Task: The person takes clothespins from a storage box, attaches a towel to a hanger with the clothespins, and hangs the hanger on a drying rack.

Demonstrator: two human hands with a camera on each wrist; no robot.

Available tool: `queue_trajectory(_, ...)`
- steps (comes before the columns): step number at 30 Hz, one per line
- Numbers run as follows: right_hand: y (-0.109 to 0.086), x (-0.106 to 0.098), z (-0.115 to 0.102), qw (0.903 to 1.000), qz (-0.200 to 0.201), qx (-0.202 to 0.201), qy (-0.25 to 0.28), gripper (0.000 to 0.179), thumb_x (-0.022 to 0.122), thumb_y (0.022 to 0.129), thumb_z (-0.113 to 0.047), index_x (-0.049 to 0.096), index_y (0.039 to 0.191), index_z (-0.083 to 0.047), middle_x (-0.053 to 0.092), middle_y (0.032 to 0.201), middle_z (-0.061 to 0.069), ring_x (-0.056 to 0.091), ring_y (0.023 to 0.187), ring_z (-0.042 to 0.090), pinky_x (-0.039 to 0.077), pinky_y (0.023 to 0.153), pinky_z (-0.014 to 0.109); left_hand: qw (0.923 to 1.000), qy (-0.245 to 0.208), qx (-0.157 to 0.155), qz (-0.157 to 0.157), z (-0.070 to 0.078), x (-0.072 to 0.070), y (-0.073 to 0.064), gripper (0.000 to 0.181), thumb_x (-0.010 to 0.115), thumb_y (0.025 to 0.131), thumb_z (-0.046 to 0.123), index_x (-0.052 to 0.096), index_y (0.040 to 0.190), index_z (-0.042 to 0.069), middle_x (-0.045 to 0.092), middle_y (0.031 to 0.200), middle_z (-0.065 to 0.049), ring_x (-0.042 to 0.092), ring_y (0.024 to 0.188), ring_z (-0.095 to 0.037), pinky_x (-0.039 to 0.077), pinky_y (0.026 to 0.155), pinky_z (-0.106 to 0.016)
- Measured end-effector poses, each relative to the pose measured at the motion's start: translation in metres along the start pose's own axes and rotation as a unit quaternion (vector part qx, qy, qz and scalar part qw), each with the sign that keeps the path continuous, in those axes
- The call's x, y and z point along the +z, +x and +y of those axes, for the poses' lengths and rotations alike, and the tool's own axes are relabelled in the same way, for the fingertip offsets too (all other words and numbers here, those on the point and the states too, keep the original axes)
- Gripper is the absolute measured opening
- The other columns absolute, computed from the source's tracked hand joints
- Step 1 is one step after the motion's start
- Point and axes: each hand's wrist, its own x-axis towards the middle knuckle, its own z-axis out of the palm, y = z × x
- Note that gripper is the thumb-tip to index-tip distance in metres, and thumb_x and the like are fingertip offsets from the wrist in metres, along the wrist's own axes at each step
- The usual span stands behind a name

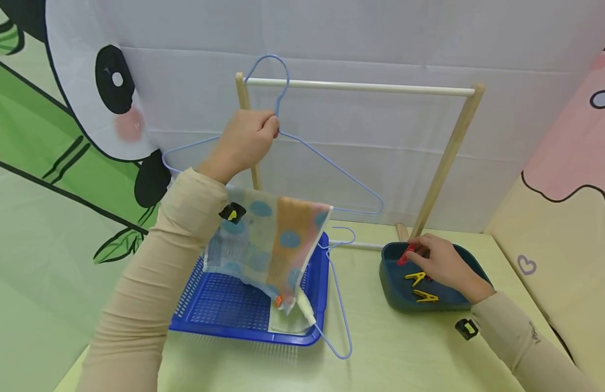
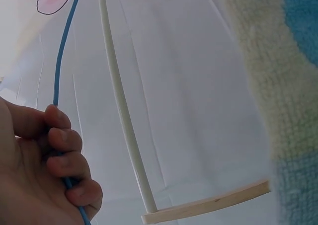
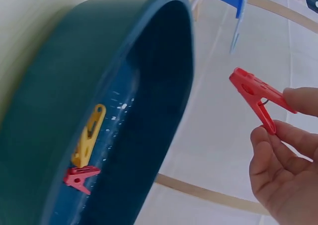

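Note:
My left hand grips a blue wire hanger just below its hook, up by the rack's left post. A patterned towel with blue dots hangs at the hanger's lower bar; my forearm hides part of its top edge. Over a dark teal basin, my right hand pinches a red clothespin by its handles, between thumb and fingers. Inside the basin lie yellow clothespins and another red clothespin.
A wooden rack with a white rail stands behind. Below the towel sits a blue mesh basket with pale cloth in it. A second blue hanger leans at the basket's right side, on the pale yellow table.

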Motion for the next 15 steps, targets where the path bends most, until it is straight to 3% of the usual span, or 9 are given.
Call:
queue_trajectory(6,0.002,-0.004,-0.005,0.9991,0.027,-0.033,-0.003,0.03,0.064,0.091,-0.016,0.063,0.115,0.002,0.06,0.09,0.003,0.058,0.072,0.014,0.048,0.06,0.028,0.9996,0.025,-0.001,0.013,0.012,-0.007,0.008,0.037,0.029,0.1,0.019,0.054,0.076,0.005,0.048,0.065,-0.008,0.041,0.059,-0.023,0.032,0.057,-0.03)
queue_trajectory(15,0.008,-0.014,-0.011,0.999,0.039,-0.02,-0.004,0.03,0.064,0.09,-0.009,0.062,0.117,0.003,0.062,0.091,0.008,0.059,0.07,0.017,0.049,0.061,0.03,0.9984,0.055,-0.009,0.009,0.036,-0.014,0.019,0.037,0.025,0.102,0.022,0.053,0.086,0.005,0.05,0.075,-0.007,0.041,0.065,-0.022,0.033,0.062,-0.03)
